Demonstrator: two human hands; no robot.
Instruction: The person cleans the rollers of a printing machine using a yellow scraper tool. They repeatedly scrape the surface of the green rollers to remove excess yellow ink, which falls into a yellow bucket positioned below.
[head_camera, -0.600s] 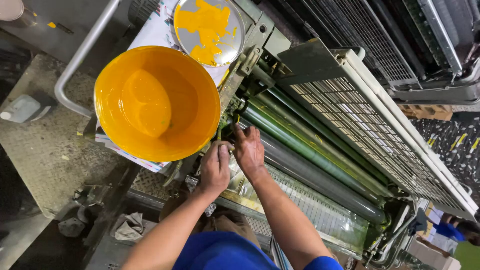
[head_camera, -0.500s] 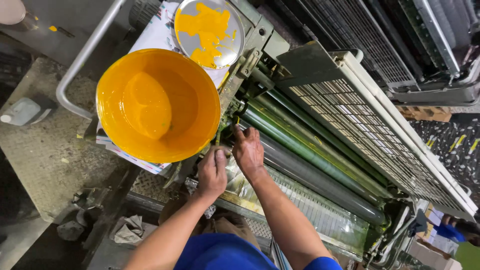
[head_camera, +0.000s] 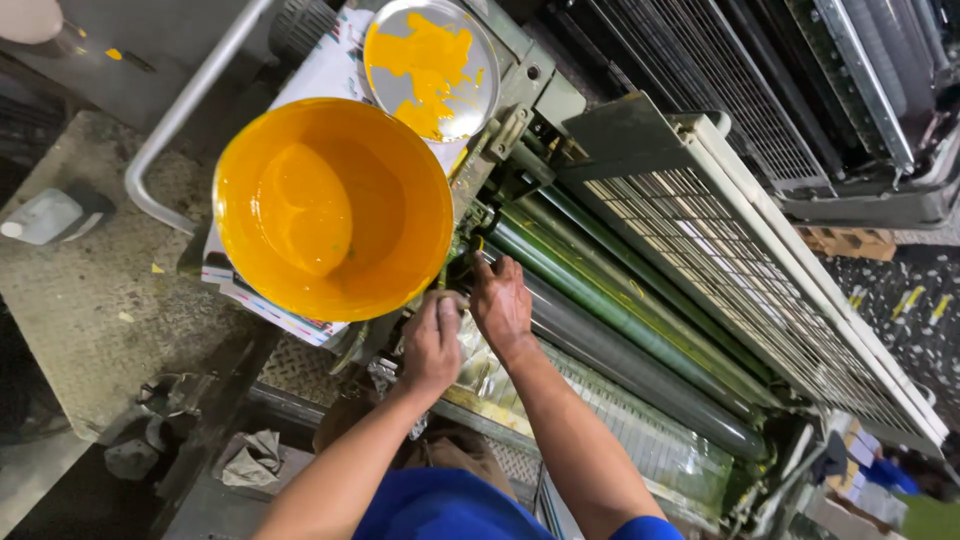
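From the head view we see our left hand (head_camera: 432, 343) and right hand (head_camera: 500, 305) side by side at the near end of the press rollers (head_camera: 620, 330), just below the yellow ink bucket (head_camera: 330, 205). Both grips curl narrow onto the machine's edge; what they pinch we cannot tell. The ink-smeared lid (head_camera: 432, 65) lies beyond the bucket.

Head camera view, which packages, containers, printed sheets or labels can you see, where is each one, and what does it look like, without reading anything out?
Bucket: left of the rollers, round, open, yellow inside.
Lid: above the bucket, round, silver, smeared yellow.
Printed sheets: under the bucket, white with coloured edge marks.
Plastic jug: far left on the floor, pale, lying flat.
Cardboard box: right, beyond the guard, brown.
Screens: none.
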